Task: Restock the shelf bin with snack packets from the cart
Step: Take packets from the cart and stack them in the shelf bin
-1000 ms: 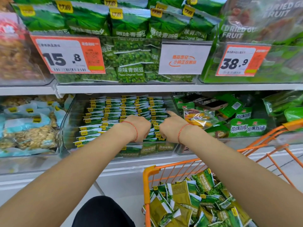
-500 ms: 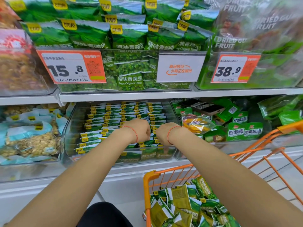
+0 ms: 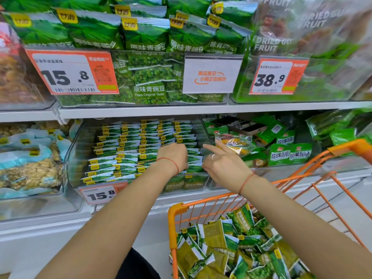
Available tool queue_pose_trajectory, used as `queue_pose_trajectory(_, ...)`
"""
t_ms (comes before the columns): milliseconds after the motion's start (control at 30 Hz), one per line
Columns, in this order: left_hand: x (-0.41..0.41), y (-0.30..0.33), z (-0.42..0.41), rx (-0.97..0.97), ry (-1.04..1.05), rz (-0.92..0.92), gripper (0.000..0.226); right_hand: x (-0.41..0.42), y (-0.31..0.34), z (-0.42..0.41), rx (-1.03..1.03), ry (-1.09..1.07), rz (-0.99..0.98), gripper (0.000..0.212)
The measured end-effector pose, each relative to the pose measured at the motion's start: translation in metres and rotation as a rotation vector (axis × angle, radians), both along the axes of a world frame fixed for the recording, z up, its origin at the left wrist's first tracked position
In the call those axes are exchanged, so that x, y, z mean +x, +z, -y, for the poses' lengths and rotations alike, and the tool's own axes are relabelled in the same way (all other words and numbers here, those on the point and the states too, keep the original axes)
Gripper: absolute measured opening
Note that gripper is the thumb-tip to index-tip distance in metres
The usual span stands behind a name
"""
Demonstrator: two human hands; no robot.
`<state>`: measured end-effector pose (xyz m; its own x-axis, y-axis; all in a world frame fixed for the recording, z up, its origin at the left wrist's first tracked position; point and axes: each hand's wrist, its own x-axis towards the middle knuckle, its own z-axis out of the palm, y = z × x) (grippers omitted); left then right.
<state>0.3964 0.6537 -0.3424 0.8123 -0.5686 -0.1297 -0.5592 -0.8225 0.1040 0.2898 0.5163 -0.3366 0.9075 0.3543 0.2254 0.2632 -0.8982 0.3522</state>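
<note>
Rows of green snack packets (image 3: 128, 146) stand on edge in a clear shelf bin (image 3: 75, 158) on the lower shelf. My left hand (image 3: 174, 158) reaches into the bin's right front part, its fingers curled down over the packets there and mostly hidden behind the back of the hand. Just to its right, my right hand (image 3: 220, 161) hovers with fingers spread and the index finger straight, its thumb touching the edge of the same packets. At the lower right, an orange cart (image 3: 177, 210) holds a loose heap of the same green packets (image 3: 231, 248).
A 15.8 price tag (image 3: 100, 195) hangs on the bin's front. Bins of mixed green snack bags (image 3: 289, 154) and nut packs (image 3: 30, 170) flank it. The upper shelf (image 3: 181, 110) overhangs with larger pea bags (image 3: 149, 91).
The view has risen and moved closer. My right hand has opened from a curled fist and drawn slightly right; my left hand stays curled on the packets in the bin.
</note>
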Motion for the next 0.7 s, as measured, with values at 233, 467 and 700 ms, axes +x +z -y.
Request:
queue_pose_trajectory(233,-0.011,0.007,-0.004,-0.14,-0.091,0.07,0.021,-0.038,-0.002,0.02,0.469,0.028,0.226,0.022)
queue_pose_trajectory(467,-0.024,0.006,0.005,-0.179,-0.022,-0.225,0.018,-0.107,-0.016,0.041,0.503,-0.091,0.094,0.031)
queue_pose_trajectory(700,-0.077,0.018,0.0,-0.512,-0.006,0.174,0.027,-0.163,-0.017,0.066,0.545,-0.496,-0.352,0.025)
